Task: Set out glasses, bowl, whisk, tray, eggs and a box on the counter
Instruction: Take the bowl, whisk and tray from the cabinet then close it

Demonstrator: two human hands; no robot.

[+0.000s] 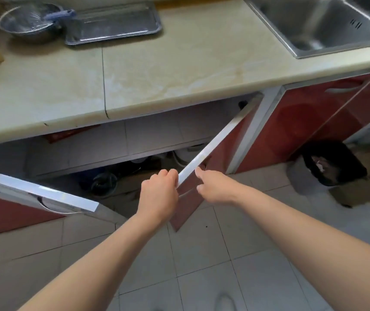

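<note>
A metal bowl [27,21] stands at the far left of the beige counter [157,70], with a blue-handled whisk [59,14] lying in it. A steel tray [114,23] lies just right of the bowl. Below the counter both red cabinet doors are swung open. My left hand [159,194] is closed around the top edge of the right cabinet door [213,144]. My right hand [215,187] rests against that door's outer face, fingers loosely curled with nothing in them. Glasses, eggs and a box are not visible on the counter.
The left cabinet door [38,191] juts out at the lower left. Inside the cabinet are a shelf [112,151], dark pots and white containers below. A steel sink [323,23] is at the upper right. A black-lined bin [327,167] stands on the tiled floor.
</note>
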